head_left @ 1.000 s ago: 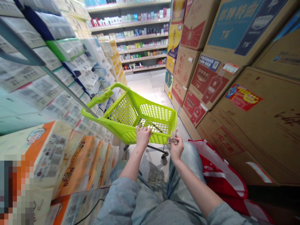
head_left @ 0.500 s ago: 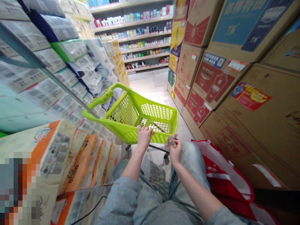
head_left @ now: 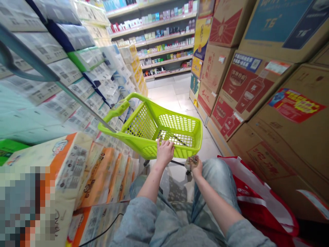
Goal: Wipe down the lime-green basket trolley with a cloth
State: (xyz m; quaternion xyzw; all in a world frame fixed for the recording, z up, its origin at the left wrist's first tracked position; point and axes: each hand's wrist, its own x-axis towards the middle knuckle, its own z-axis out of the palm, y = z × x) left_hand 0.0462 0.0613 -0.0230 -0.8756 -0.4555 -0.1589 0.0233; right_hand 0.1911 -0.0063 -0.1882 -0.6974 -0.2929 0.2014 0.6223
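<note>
Green basket (head_left: 142,122) on wheels stands on the aisle floor just past the knees, the left hand (head_left: 165,153) curled over its near rim. The right hand (head_left: 197,167), just below the basket's near corner, is closed around a small crumpled thing (head_left: 191,160). Paper packs (head_left: 84,171) lie left, a red bag (head_left: 257,202) right.

the basket cart (head_left: 164,128) stands in the aisle, paper packs (head_left: 84,171) to its left, cartons (head_left: 257,96) right, shelves (head_left: 164,44) beyond.
</note>
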